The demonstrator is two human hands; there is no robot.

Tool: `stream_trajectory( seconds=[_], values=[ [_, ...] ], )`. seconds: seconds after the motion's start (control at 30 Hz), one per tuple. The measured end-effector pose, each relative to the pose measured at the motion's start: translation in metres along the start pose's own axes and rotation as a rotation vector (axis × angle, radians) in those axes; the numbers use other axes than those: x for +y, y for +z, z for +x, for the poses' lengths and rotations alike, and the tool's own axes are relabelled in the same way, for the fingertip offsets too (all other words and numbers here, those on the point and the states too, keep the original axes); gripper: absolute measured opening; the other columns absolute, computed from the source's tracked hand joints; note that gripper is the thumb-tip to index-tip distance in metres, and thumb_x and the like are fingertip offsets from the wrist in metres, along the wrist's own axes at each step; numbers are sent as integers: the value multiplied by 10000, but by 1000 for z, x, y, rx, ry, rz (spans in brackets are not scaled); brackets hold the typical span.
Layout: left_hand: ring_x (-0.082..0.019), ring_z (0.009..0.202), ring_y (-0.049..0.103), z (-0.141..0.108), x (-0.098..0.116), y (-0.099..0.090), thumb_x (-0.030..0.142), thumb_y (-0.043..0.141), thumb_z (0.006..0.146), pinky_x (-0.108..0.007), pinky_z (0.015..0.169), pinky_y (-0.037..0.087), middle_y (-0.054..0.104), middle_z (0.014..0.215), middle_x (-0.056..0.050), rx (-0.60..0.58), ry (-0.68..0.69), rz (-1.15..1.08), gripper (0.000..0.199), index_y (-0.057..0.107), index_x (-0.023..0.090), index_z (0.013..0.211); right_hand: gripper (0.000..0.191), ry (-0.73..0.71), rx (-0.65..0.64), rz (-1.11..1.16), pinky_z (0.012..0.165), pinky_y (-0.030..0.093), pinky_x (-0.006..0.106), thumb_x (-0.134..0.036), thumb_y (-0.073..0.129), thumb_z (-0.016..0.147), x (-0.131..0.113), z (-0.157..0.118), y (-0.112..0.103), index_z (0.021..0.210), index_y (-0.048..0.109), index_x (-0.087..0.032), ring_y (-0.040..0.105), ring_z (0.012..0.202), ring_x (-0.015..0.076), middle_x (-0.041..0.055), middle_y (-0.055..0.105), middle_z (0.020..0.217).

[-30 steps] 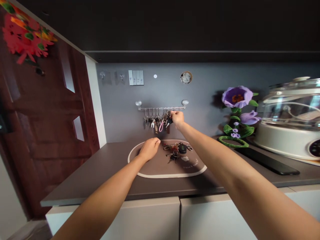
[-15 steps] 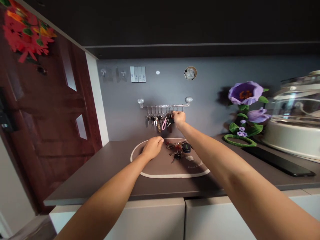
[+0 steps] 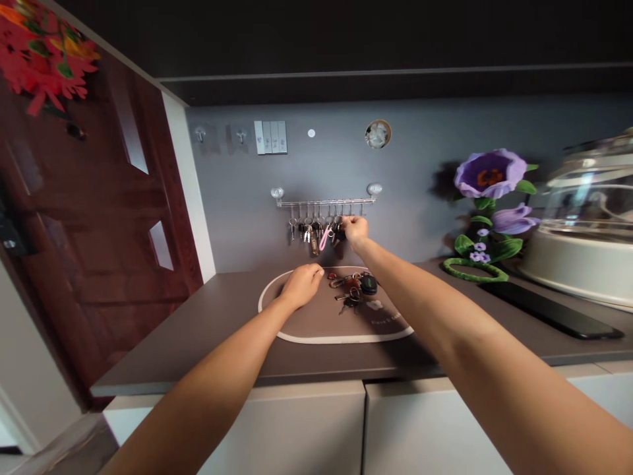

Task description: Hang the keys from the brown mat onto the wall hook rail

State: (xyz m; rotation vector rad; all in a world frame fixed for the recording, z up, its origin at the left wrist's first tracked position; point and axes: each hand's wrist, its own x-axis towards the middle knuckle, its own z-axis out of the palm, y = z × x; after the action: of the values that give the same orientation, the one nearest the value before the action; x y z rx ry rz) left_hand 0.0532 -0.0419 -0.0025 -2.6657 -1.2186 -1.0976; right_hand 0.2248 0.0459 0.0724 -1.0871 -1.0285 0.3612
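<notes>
My right hand (image 3: pixel 356 231) is raised to a clear hook rail (image 3: pixel 326 202) on the grey wall. Its fingers pinch at a bunch of keys (image 3: pixel 339 234) near the rail's right part; the grip is partly hidden. Several other key bunches (image 3: pixel 307 231) hang to the left, one with a pink strap (image 3: pixel 324 237) and one with a brown tag (image 3: pixel 314 246). Low over the brown mat (image 3: pixel 306 330), my left hand (image 3: pixel 302 285) is closed, its palm side hidden. Right of it on the mat lie keys with a black fob (image 3: pixel 368 285) and a smaller bunch of keys (image 3: pixel 351 300).
A black phone (image 3: pixel 554 310) lies on the counter (image 3: pixel 198 323) at the right. Behind it are a purple felt flower (image 3: pixel 489 175) and a white appliance (image 3: pixel 578 264) with a clear cover. A dark cabinet (image 3: pixel 316 39) overhangs; a red-brown door (image 3: pixel 109 264) stands left.
The view has shifted slightly, so the scene sits a little higher. Keys beside my right fingertips have swung slightly. Both hands stay in nearly the same places.
</notes>
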Motion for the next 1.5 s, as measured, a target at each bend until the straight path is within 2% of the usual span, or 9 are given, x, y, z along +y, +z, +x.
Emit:
stream_trajectory(
  seconds=[0.33,0.5,0.73,0.9,1.1,1.2,1.33,1.5],
  values=[
    [-143,698,542,-3,2,0,236,385,816,-238,646,368,627,770,-37,-44,43,-52,223,598,170,809,98,15,-58,49,615,384,216,-222,486,656,6,4,0,681,531,-139,447,575,79,-24,516,611],
    [-128,672,526,-7,5,-2,240,399,804,-227,621,364,622,757,-25,-70,50,-97,208,592,165,780,97,35,-119,39,662,396,228,-159,489,629,3,0,-8,709,540,-139,458,583,76,-22,541,653],
    [-129,698,546,-10,11,-4,258,430,784,-231,643,396,638,798,-31,-85,-9,-188,204,605,162,828,177,29,-134,-29,769,400,270,-139,504,644,-14,-22,-32,814,556,-146,520,719,104,22,598,812],
    [-138,744,565,-7,18,-9,253,474,755,-240,685,420,647,871,-56,-160,-4,-208,221,615,141,883,181,-12,-195,-40,813,396,290,-156,522,658,-20,-39,-55,832,569,-146,538,788,117,38,609,872],
    [-152,775,576,6,25,-16,291,522,719,-254,715,424,650,898,-57,-335,49,-234,253,618,140,898,178,-64,-288,-41,822,405,311,-203,535,689,-9,-69,-79,854,578,-151,559,816,131,54,625,893],
    [-152,750,576,12,30,-14,298,538,703,-251,692,422,654,875,-58,-407,23,-261,271,617,134,904,191,-131,-306,-104,821,405,310,-231,521,712,1,-85,-89,875,582,-154,558,842,139,63,623,929],
    [-145,726,566,12,33,-8,318,556,693,-255,693,413,656,838,-49,-422,-16,-290,260,633,130,857,209,-197,-310,-224,802,412,306,-255,498,732,11,-100,-98,898,586,-163,554,833,143,60,622,938],
    [-135,735,555,6,28,1,321,575,685,-255,718,402,648,821,-33,-429,-2,-362,236,641,129,805,190,-268,-350,-372,779,414,300,-219,474,736,12,-104,-102,869,603,-177,556,782,139,48,630,891]
  ],
)
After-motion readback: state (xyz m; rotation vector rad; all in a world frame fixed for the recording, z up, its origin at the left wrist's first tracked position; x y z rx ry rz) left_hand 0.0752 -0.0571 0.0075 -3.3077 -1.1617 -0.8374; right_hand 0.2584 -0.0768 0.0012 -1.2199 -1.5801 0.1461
